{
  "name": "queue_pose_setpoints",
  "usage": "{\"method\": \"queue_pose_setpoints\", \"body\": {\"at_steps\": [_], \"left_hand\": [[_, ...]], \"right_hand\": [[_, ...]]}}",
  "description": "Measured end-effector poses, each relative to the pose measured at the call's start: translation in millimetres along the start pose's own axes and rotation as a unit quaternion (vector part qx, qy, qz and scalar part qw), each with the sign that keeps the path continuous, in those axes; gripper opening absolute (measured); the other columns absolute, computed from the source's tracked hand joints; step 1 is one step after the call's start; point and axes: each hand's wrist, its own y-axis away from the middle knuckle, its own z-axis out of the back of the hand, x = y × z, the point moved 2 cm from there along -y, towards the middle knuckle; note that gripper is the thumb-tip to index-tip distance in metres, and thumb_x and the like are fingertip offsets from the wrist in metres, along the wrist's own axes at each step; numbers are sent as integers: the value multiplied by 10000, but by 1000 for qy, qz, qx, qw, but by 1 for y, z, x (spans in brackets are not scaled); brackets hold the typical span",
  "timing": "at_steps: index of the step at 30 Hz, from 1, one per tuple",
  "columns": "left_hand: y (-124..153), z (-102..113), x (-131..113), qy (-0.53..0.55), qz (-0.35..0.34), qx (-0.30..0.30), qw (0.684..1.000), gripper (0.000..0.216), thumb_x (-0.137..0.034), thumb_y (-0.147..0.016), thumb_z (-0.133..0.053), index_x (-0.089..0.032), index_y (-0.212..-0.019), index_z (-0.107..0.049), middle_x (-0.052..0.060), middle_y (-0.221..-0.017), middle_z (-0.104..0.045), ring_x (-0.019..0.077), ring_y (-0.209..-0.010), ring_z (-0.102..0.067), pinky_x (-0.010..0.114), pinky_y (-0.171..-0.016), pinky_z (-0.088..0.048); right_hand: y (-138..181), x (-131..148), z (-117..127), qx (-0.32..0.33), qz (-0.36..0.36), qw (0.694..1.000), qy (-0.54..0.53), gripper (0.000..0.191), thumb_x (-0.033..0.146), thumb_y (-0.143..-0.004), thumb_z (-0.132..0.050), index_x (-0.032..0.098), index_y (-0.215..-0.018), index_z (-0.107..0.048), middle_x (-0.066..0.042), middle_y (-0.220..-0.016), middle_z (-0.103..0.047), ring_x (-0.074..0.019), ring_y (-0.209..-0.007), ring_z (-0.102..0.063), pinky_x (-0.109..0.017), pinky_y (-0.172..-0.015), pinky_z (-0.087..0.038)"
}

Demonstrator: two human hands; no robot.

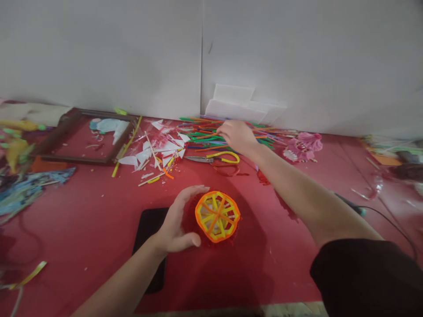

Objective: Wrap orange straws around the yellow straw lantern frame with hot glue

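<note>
A round wheel-like piece (pixel 217 215) of orange and yellow strips lies on the red table (pixel 99 207). My left hand (pixel 178 224) curves around its left side, thumb and fingers apart, touching or nearly touching the red base under it. My right hand (pixel 235 135) reaches far forward over a pile of coloured strips (pixel 205 132) by the wall, fingers bent down into the pile; what they hold, if anything, is hidden. Scissors with yellow handles (pixel 218 157) lie just in front of that hand.
A dark wooden frame (pixel 71 136) lies at the back left, with white paper scraps (pixel 158 149) beside it. A black pad (pixel 148 229) sits under my left wrist. Pink crumpled paper (pixel 302 147) lies right of the strips. A cable (pixel 380 215) runs at the right.
</note>
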Motion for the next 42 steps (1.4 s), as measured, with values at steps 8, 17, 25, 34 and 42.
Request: {"method": "queue_pose_setpoints", "body": {"at_steps": [8, 17, 25, 34, 42], "left_hand": [[4, 9, 5, -1, -3, -32, 999, 771, -705, -851, -571, -224, -1439, -446, 168, -1339, -568, 362, -1276, -539, 557, -1119, -422], [11, 6, 14, -5, 18, -79, 997, 821, -819, -819, -479, -225, -1385, -506, 144, -1273, -610, 354, -1274, -532, 552, -1166, -354], [12, 10, 17, -15, 22, -94, 995, 808, -812, -811, -507, -226, -1368, -530, 139, -1264, -630, 351, -1241, -571, 532, -1134, -406], [10, 12, 18, -11, 43, -89, 995, 795, -832, -806, -479, -204, -1279, -591, 144, -1203, -654, 352, -1181, -600, 500, -1069, -451], [7, 14, 17, -31, 33, -84, 995, 764, -816, -860, -391, -201, -1271, -584, 130, -1169, -657, 328, -1202, -570, 461, -1095, -406]], "right_hand": [[48, 10, -16, 63, -17, 995, -72, 274, 217, -972, -472, 189, -1108, -709, -111, -1111, -701, -227, -1051, -614, -354, -905, -448], [153, 28, -9, 232, -74, 963, -118, 14, 186, -857, -666, 197, -850, -672, -40, -835, -725, -174, -741, -655, -277, -653, -427], [151, 34, -20, 251, -35, 957, -140, 156, 74, -834, -585, 174, -716, -605, -53, -787, -656, -141, -666, -553, -269, -626, -355], [43, 73, -29, 71, -43, 975, -205, 224, 153, -905, -461, 159, -1026, -649, -73, -976, -715, -168, -884, -650, -272, -792, -482], [-2, 90, -14, -34, -10, 963, -266, 730, 38, -798, -497, 157, -1513, -410, -87, -1411, -610, -193, -1438, -427, -368, -1217, -303]]}}
